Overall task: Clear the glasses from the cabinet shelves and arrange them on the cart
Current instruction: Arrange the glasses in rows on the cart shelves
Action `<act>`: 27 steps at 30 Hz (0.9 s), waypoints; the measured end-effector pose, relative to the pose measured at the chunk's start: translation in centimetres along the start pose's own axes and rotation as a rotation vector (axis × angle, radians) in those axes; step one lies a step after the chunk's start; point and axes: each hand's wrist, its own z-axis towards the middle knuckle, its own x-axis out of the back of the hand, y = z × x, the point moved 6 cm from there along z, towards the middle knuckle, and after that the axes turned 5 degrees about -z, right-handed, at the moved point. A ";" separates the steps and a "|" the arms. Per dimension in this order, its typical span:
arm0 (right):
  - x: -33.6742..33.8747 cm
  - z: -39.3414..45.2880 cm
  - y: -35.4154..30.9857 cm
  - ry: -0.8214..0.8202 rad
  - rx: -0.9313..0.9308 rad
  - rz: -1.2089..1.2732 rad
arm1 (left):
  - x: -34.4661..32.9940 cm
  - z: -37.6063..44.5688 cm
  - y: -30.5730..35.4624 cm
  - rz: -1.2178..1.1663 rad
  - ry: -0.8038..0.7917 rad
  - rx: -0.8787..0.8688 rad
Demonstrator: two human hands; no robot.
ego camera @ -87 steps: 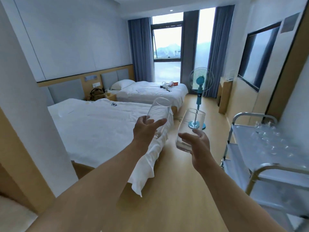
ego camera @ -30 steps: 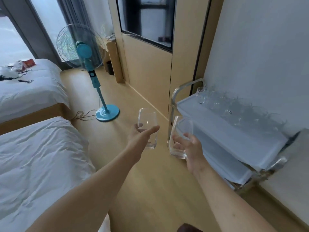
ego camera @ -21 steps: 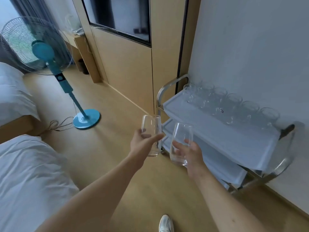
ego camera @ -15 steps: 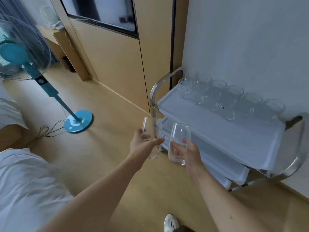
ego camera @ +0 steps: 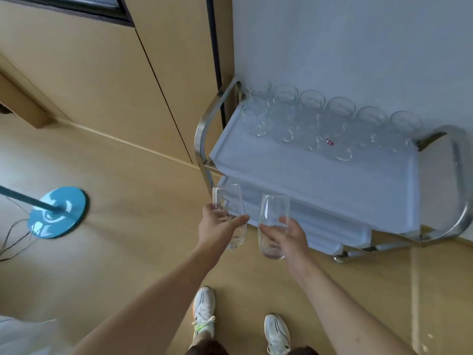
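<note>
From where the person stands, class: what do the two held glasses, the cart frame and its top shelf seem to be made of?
Left glass and right glass: clear, smooth glass by the look; the floor shows through.
Cart frame: polished metal, probably steel; it is silvery with bright reflections.
Top shelf: matte pale sheet, perhaps plastic; hard to tell.
</note>
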 end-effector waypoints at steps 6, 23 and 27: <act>-4.0 2.9 2.8 0.103 -0.043 0.031 | 1.8 7.1 -2.2 0.170 -0.119 0.008; -7.7 17.4 10.7 0.191 0.080 0.036 | -2.2 21.8 -13.4 0.217 -0.210 -0.118; -6.5 21.6 12.7 0.216 0.144 0.045 | -4.1 25.1 -15.1 0.156 -0.189 -0.210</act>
